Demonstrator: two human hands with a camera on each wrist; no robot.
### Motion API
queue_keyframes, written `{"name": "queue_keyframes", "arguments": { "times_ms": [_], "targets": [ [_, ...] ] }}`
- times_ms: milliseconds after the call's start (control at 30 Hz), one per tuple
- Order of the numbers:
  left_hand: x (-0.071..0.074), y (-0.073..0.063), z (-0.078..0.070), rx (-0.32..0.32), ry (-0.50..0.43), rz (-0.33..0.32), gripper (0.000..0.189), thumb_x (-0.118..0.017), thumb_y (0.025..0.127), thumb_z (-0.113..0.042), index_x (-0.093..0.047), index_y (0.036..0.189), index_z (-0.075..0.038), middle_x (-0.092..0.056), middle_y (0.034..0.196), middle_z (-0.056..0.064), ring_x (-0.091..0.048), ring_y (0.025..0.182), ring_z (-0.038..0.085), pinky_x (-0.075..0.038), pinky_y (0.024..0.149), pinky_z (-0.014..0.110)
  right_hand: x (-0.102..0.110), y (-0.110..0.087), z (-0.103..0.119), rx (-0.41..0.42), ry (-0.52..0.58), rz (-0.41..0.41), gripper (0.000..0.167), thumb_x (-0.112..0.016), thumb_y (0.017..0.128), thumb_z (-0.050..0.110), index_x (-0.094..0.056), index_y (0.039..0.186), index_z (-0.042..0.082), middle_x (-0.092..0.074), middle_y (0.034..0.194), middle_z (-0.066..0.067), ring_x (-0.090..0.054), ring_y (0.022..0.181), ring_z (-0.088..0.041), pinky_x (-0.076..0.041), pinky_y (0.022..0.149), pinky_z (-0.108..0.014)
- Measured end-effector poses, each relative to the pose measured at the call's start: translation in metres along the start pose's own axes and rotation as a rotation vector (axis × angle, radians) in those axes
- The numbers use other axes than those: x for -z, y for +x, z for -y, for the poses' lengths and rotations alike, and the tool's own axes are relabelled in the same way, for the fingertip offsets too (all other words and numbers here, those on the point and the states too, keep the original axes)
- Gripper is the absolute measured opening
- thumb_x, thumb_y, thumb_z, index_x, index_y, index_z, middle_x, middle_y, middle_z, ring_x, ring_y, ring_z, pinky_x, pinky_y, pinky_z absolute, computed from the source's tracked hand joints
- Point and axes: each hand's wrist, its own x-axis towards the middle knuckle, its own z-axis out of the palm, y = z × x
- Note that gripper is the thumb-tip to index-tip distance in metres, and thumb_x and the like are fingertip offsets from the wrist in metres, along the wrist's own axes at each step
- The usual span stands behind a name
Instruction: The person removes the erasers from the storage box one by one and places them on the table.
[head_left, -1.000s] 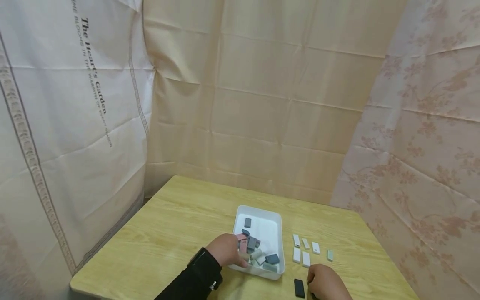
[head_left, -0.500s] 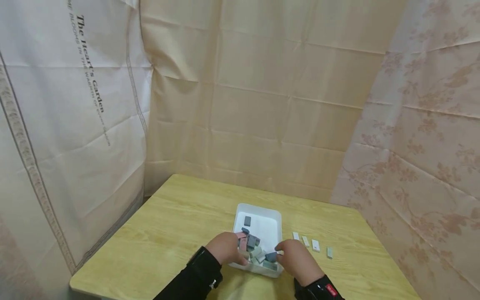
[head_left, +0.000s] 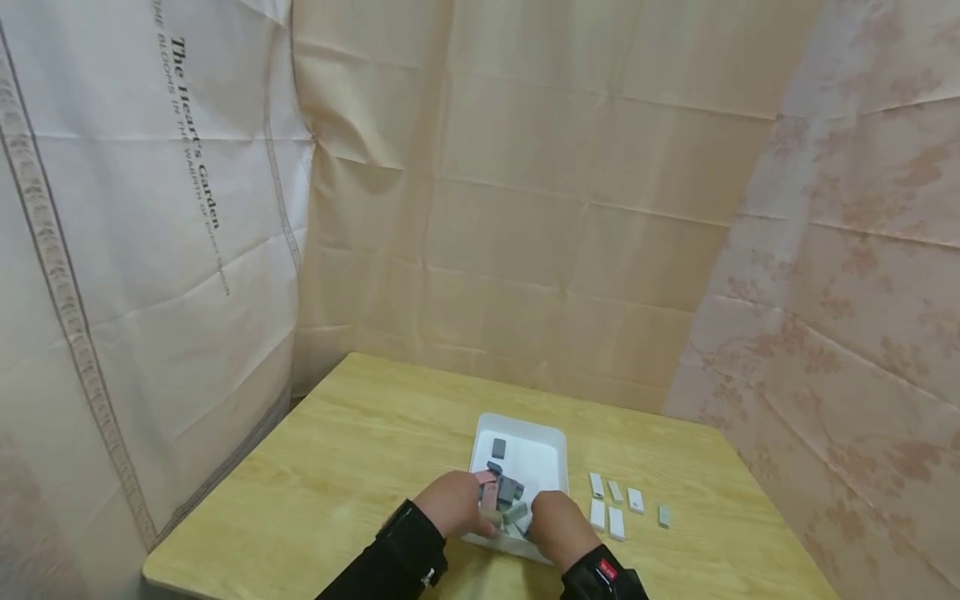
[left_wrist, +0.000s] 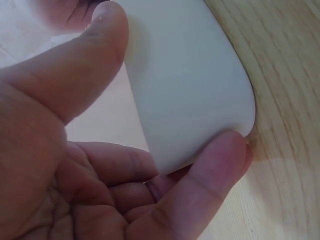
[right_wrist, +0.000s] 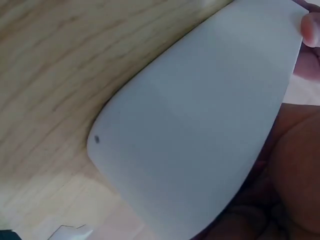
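A white tray [head_left: 538,457] holds small rectangular blocks in pink, grey and pale green. At its near left corner my left hand [head_left: 453,505] grips the tray; the left wrist view has the thumb at the rim and fingers around the wall [left_wrist: 190,80]. My right hand [head_left: 561,527] reaches down into the near right corner, its fingertips hidden behind the tray wall [right_wrist: 185,135], so I cannot tell what they hold. Between the hands lie a pink block [head_left: 490,497], a grey block [head_left: 507,492] and a pale green block [head_left: 515,512].
Right of the tray, several white blocks [head_left: 616,523] lie in two rows on the wooden table [head_left: 360,450], with a pale green block [head_left: 664,517] farther right. A single dark grey block [head_left: 498,448] sits at the tray's far end. Fabric curtains [head_left: 510,208] surround the table.
My right hand has moved from the table beside a black block, up and left into the tray's near right corner. My left hand keeps its grip on the tray.
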Motion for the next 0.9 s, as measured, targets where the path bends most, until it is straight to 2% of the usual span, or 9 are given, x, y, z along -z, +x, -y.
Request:
{"name": "queue_keyframes", "arguments": {
  "times_ms": [133,267,467,533,700,800,900],
  "targets": [
    [0.002,0.002,0.000,0.008,-0.004,0.004,0.049,-0.095,0.076,-0.043,-0.058,0.066,-0.013,-0.043,0.064,-0.006,-0.040,0.062,0.013,-0.039,0.064,0.029,-0.001,0.003,-0.001,0.030,0.028,-0.018,0.024,-0.071,0.082,-0.002,-0.059,0.064,0.009,-0.055,0.064,0.000,-0.044,0.059,-0.015,-0.041,0.058,-0.033],
    [-0.002,0.002,0.001,0.019,0.009,0.003,0.050,-0.095,0.077,-0.044,-0.058,0.066,-0.013,-0.044,0.065,-0.005,-0.041,0.062,0.013,-0.039,0.065,0.030,-0.003,0.004,-0.007,0.075,0.123,-0.017,0.023,-0.072,0.077,-0.005,-0.062,0.062,0.010,-0.055,0.064,0.003,-0.042,0.059,-0.012,-0.036,0.056,-0.029],
    [-0.007,-0.001,0.003,0.025,-0.006,0.006,0.049,-0.096,0.076,-0.042,-0.059,0.067,-0.011,-0.045,0.066,-0.004,-0.042,0.063,0.015,-0.038,0.065,0.030,0.005,0.001,-0.023,0.113,0.181,0.042,0.011,-0.081,0.079,0.001,-0.079,0.078,0.011,-0.074,0.080,0.004,-0.061,0.073,-0.010,-0.052,0.069,-0.033],
    [-0.006,-0.001,0.003,0.029,-0.013,0.004,0.049,-0.096,0.075,-0.042,-0.059,0.066,-0.010,-0.045,0.065,-0.004,-0.042,0.063,0.015,-0.038,0.065,0.030,0.014,-0.003,-0.028,0.111,0.203,0.030,0.011,-0.083,0.079,0.001,-0.080,0.082,0.011,-0.077,0.087,0.001,-0.066,0.079,-0.013,-0.055,0.073,-0.035],
    [-0.004,0.000,0.001,0.005,-0.001,0.001,0.049,-0.096,0.076,-0.043,-0.060,0.067,-0.011,-0.047,0.066,-0.004,-0.042,0.064,0.014,-0.039,0.067,0.030,0.048,-0.011,-0.051,-0.032,0.207,-0.039,0.010,-0.083,0.084,0.000,-0.080,0.088,0.009,-0.080,0.100,-0.005,-0.074,0.092,-0.023,-0.060,0.081,-0.043],
    [-0.002,0.001,0.000,-0.007,-0.016,-0.004,0.047,-0.096,0.075,-0.041,-0.061,0.068,-0.011,-0.047,0.066,-0.004,-0.042,0.063,0.014,-0.038,0.066,0.030,0.063,-0.014,-0.080,-0.125,0.162,-0.070,0.007,-0.081,0.087,0.001,-0.079,0.090,0.007,-0.081,0.101,-0.007,-0.075,0.093,-0.025,-0.060,0.080,-0.045],
    [-0.002,0.000,-0.001,0.001,-0.037,0.001,0.046,-0.097,0.075,-0.039,-0.062,0.068,-0.010,-0.047,0.066,-0.004,-0.042,0.063,0.014,-0.037,0.065,0.030,0.066,-0.020,-0.116,-0.182,0.120,-0.065,0.005,-0.080,0.088,0.002,-0.078,0.091,0.005,-0.080,0.097,-0.007,-0.074,0.089,-0.024,-0.058,0.077,-0.047]
  ]
}}
